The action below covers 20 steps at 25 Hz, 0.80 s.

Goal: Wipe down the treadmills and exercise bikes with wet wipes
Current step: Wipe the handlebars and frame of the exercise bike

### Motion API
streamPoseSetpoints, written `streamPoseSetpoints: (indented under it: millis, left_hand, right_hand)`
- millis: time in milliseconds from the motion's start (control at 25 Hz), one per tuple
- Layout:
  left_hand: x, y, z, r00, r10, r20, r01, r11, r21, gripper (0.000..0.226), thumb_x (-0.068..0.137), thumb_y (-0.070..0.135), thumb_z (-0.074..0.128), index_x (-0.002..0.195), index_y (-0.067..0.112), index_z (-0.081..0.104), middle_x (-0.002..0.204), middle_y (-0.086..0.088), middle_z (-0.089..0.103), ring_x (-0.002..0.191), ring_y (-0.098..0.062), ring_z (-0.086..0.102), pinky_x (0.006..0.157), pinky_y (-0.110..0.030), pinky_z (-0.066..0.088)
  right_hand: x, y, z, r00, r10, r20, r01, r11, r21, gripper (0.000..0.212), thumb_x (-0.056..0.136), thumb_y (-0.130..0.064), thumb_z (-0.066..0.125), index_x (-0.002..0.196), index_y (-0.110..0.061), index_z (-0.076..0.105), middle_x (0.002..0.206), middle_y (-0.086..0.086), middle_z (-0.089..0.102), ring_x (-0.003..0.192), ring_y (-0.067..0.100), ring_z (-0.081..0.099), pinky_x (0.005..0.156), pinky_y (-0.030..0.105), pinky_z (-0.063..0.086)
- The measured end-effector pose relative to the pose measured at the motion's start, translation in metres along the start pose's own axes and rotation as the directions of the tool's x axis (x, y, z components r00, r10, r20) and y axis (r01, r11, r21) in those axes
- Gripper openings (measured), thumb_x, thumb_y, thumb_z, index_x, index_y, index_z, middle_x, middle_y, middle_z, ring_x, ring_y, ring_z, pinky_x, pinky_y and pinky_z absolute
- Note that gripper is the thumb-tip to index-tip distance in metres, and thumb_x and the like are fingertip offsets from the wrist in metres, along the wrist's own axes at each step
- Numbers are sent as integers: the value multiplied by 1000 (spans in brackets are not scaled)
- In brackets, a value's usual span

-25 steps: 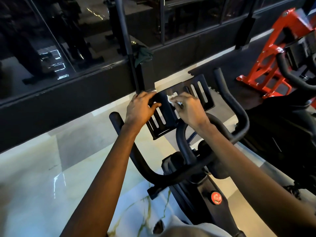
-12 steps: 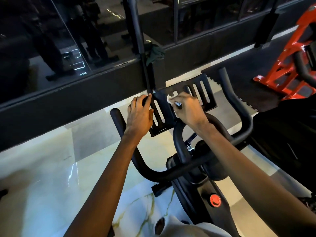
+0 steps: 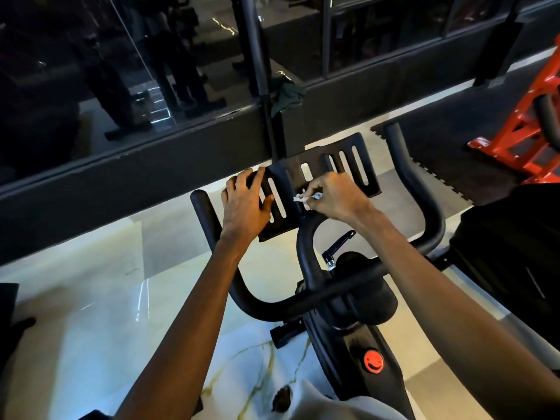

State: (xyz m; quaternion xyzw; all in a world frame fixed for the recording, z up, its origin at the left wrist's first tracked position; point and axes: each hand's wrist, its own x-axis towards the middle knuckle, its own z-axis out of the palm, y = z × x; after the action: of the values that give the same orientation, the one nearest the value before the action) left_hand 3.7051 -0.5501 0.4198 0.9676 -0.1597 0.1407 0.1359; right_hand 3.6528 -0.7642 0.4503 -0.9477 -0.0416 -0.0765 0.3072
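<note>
Left hand (image 3: 247,201): fingers curled over the left edge of the slotted tray (image 3: 330,165), thumb flat on its face next to a slot, so it grips the tray. Right hand (image 3: 338,197): fingertips pinch a small crumpled wet wipe (image 3: 304,197) and press it on the tray's lower middle, between the 2 slot groups. The tray is black, tilted toward the camera, and mounted at the front of the exercise bike (image 3: 339,344). The black handlebar (image 3: 266,307) loops under both forearms, with 1 horn outside each hand. A clamp lever (image 3: 341,242) sits just below the right wrist and a red knob (image 3: 373,361) lower down on the frame. The bike stands on a glossy marble floor (image 3: 91,313). A black rubber mat (image 3: 448,153) lies far right with a red frame (image 3: 515,140) on it. Dark glass wall (image 3: 91,71) ahead, with a dark cloth (image 3: 288,97) on its ledge.
</note>
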Motion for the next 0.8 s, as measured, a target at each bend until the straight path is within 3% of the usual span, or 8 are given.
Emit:
streamPoseSetpoints:
  millis: [120,240,440,560,640,800]
  left_hand:
    - [-1,9,6,994,-72,-85,71,997,-20,59,98,41,59,153,27,41,149,-6,43,139,-32,33,113,-52,32]
    - [0,19,12,978,-131,-161,133,991,-1,51,100,47,54,148,30,48,145,-4,49,147,-32,26,115,-57,22]
    - [4,18,21,970,-62,-236,84,993,85,44,102,35,52,146,26,50,143,-2,54,152,-31,19,117,-61,11]
    - [5,19,25,966,-65,-249,93,991,101,44,102,32,53,145,23,51,140,-5,55,147,-33,28,114,-57,20]
    - [4,18,27,967,-75,-245,101,990,98,46,100,31,56,145,22,51,139,-7,55,141,-35,34,108,-54,31]
    - [6,18,26,969,-78,-236,101,991,86,47,99,29,57,146,20,51,137,-8,55,132,-35,40,99,-50,43]
  right_hand:
    - [11,8,-2,974,16,-227,-3,998,57,14,89,-15,73,101,-16,79,104,4,75,89,13,67,78,11,42]
    - [22,6,10,919,0,-394,33,996,77,19,91,-12,68,107,-15,77,109,5,71,96,18,68,89,17,46]
    - [21,2,35,928,-241,-283,247,969,-16,23,96,-17,66,117,-10,74,125,8,63,116,23,58,102,22,42]
    - [31,15,20,903,-236,-359,261,965,23,18,91,-6,70,107,-9,78,112,6,68,102,15,65,96,0,33]
    - [42,10,15,880,-212,-424,257,965,50,17,89,-3,72,103,-7,79,106,6,69,95,9,65,92,-4,33]
    - [39,-3,28,894,-273,-356,302,953,28,19,91,-5,68,108,-9,77,109,5,70,103,16,67,95,20,50]
